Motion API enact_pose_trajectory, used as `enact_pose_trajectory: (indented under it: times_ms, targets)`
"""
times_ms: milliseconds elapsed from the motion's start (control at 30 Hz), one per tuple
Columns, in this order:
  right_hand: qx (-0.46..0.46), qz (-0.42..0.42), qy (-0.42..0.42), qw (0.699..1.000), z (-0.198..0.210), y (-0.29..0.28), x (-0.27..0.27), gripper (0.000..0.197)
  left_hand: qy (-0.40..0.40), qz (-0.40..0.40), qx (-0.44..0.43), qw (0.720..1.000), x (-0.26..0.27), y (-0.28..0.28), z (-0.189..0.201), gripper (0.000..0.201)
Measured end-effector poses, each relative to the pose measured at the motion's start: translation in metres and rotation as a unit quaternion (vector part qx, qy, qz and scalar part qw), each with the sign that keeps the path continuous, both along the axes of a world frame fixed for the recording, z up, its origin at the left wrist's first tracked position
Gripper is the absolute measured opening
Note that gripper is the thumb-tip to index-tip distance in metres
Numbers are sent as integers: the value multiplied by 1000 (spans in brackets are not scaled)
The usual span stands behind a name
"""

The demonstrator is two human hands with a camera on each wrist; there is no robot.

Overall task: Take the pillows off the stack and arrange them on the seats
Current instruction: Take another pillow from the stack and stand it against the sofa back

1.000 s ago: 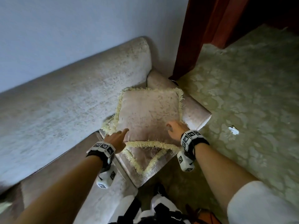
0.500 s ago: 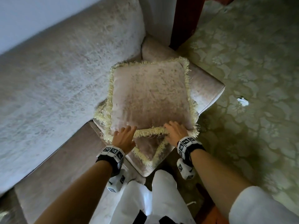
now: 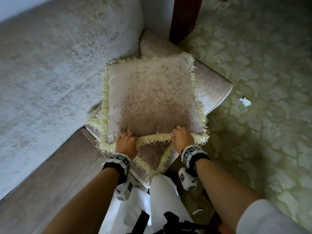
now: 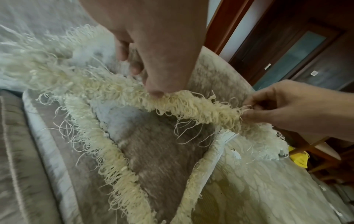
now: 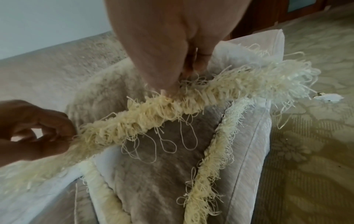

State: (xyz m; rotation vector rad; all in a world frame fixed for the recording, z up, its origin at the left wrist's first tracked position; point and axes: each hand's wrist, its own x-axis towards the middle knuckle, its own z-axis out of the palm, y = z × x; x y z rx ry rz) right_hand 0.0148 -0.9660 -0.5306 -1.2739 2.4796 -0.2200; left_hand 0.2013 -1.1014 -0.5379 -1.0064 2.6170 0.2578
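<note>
Both hands, the left hand (image 3: 125, 143) and right hand (image 3: 183, 137), pinched the near fringed edge of the top pillow (image 3: 152, 97), which lay on a second pillow (image 3: 150, 157) at the sofa (image 3: 55, 68) corner beside the armrest (image 3: 212, 85). Lifting by fringe alone risked slippage, torn threads, or dragging the lower pillow off the seat.

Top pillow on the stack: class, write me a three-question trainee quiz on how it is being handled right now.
1. True or false: both hands grip the top pillow by its near fringed edge.
2. What lies directly under it? A) lower pillow B) carpet C) a tray
3. Fill in: the left hand and right hand grip the cream ____.

Key: 1 true; 2 A; 3 fringe.
</note>
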Motion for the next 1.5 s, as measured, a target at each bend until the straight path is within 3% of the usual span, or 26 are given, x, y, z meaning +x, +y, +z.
enact_pose_trajectory:
  times_ms: [300,633,800,933,1067,1133,1267,1333,1400,1500]
  targets:
    - [-102,7,-17,995,112,-1,-1,9,145,25,7,989,0,10,103,20]
    - [-230,79,30,969,298,-70,-31,10,287,45,-155,944,2,-41,291,6]
    - [-277,111,78,951,352,-101,-46,19,329,79,-260,904,-5,-59,348,6]
    - [-281,102,71,952,352,-107,-53,19,327,107,-291,893,-11,-65,349,6]
    - [-141,101,51,983,302,-94,-48,23,236,100,-173,951,-12,-47,305,11]
    - [-84,111,40,989,280,-81,-43,23,203,113,-105,967,-4,-33,275,19]
    - [-96,142,19,985,248,-73,-37,19,221,165,-51,960,8,-23,239,27]
    - [-98,160,-62,980,242,-73,-31,16,229,184,-37,955,8,-21,238,22]
    - [-49,201,-126,970,235,-71,-26,35,232,206,-23,950,7,-22,242,14]
    - [93,291,-21,952,223,-70,-27,98,239,208,-23,948,8,-24,243,12]
